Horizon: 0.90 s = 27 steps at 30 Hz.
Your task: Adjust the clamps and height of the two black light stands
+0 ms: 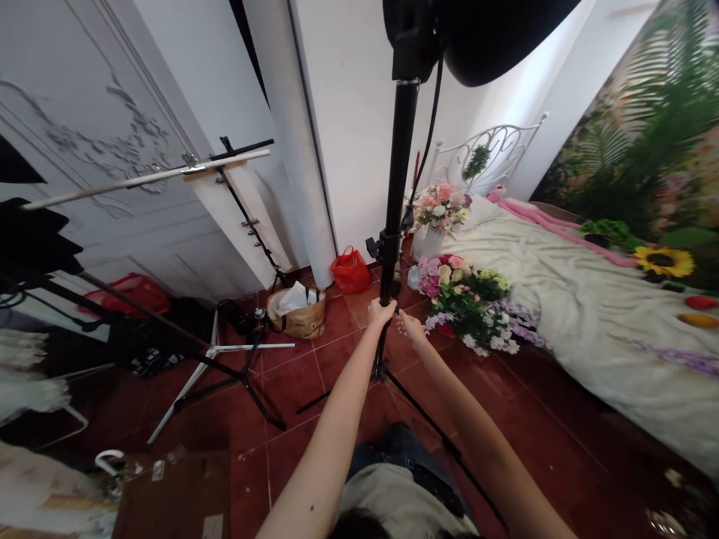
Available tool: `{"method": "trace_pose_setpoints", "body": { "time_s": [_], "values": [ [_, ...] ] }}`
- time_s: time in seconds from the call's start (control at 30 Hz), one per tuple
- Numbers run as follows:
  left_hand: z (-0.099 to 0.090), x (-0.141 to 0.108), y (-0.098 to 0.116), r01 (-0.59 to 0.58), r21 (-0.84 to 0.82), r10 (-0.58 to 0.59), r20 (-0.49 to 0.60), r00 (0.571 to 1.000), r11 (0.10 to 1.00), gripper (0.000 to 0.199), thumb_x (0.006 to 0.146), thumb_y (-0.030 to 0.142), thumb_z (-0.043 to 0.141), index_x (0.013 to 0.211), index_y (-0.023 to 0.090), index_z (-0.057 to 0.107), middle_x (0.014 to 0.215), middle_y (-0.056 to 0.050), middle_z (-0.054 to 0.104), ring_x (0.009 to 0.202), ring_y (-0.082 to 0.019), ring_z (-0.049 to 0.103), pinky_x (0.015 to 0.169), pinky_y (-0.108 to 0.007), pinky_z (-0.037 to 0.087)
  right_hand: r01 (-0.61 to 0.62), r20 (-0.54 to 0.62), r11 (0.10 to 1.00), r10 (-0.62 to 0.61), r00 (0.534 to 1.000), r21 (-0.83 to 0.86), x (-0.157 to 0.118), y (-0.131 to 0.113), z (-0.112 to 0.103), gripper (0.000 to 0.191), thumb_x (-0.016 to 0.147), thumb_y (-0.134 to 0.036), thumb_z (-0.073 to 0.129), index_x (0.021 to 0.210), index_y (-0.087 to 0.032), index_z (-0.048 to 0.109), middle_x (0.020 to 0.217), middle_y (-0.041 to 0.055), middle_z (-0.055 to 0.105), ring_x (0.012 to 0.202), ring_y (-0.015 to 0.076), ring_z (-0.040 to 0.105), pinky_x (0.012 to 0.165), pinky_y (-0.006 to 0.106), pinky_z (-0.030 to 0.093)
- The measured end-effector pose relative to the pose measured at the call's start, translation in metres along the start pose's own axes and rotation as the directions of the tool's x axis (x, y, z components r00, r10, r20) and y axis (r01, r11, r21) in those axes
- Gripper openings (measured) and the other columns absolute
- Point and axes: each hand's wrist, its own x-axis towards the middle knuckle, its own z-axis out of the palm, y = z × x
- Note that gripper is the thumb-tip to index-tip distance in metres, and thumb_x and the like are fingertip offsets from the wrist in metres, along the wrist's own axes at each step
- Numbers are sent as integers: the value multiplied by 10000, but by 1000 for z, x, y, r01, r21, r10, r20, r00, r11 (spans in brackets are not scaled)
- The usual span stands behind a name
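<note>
1. A black light stand (400, 172) is set upright on the red tiled floor (314, 389), with its legs spread beneath and a dark lamp hood (494, 34) carried at the top.
2. The left hand (381, 311) is clamped around the stand's pole, just below a clamp knob.
3. The right hand (411, 326) is held just beside the pole with fingers spread and loose; no contact can be made out.
4. Bunches of flowers (466, 299) are piled on the floor to the right, against a bed (589, 314).
5. A red bag (350, 271) and a woven basket (297, 314) are seen by the wall, and a second tripod (236, 367) is stood to the left.
</note>
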Motion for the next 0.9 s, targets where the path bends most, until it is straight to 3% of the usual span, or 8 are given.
{"method": "trace_pose_setpoints", "body": {
  "time_s": [0.2,0.3,0.4,0.5,0.6,0.7,0.83,0.9],
  "values": [
    [0,2,-3,-38,84,38,-5,999,996,265,658,346,673,825,141,679,738,-94,684,715,-195,646,603,-261,476,-327,193,932,296,936,159,-105,79,-30,267,866,-358,522,925,-138,660,832,98,704,668,136,659,660,249,525],
    [-2,-1,-2,-66,58,66,13,998,996,235,668,343,666,768,131,670,678,-81,664,652,-177,631,564,-241,457,-394,202,908,363,910,144,-152,114,-53,315,874,-378,503,977,-122,654,908,133,707,755,166,680,750,293,524],
    [-7,-7,2,-120,-19,121,74,990,993,296,687,419,649,724,125,659,640,-72,646,575,-158,607,540,-244,453,-447,177,881,420,890,159,-183,132,-76,336,882,-384,482,1014,-119,640,945,139,705,782,174,685,806,323,513],
    [-10,-14,10,-179,-86,190,149,970,980,383,671,505,643,729,126,657,660,-71,654,562,-156,601,551,-262,471,-401,134,885,379,915,236,-206,132,-104,351,879,-396,479,1056,-129,621,990,133,698,833,179,684,856,338,493],
    [-7,-22,20,-231,-47,234,66,970,972,414,675,538,615,741,131,645,718,-84,672,621,-181,625,614,-297,497,-298,46,894,301,953,334,-237,127,-137,401,867,-448,491,1088,-133,605,1037,137,684,875,189,679,871,343,484],
    [-2,-37,20,-245,126,253,-49,966,961,442,734,554,541,868,140,621,838,-106,677,783,-239,647,721,-355,507,-216,-89,863,286,954,458,-280,129,-177,433,866,-488,481,1090,-138,600,1054,140,677,879,186,678,867,337,484],
    [19,-75,-19,-243,393,346,-216,913,887,493,756,385,543,1181,148,464,1176,-163,576,1100,-311,556,893,-433,451,-136,-264,785,359,895,605,-358,148,-242,426,867,-500,478,1065,-148,615,1037,141,679,867,180,678,828,314,497],
    [43,-106,-53,-101,441,257,-311,915,892,550,746,299,521,1257,149,386,1256,-197,509,1141,-338,529,894,-468,447,-78,-348,743,400,848,665,-405,160,-278,415,870,-505,470,1037,-160,629,1040,141,678,859,177,676,815,310,499]
  ]
}}
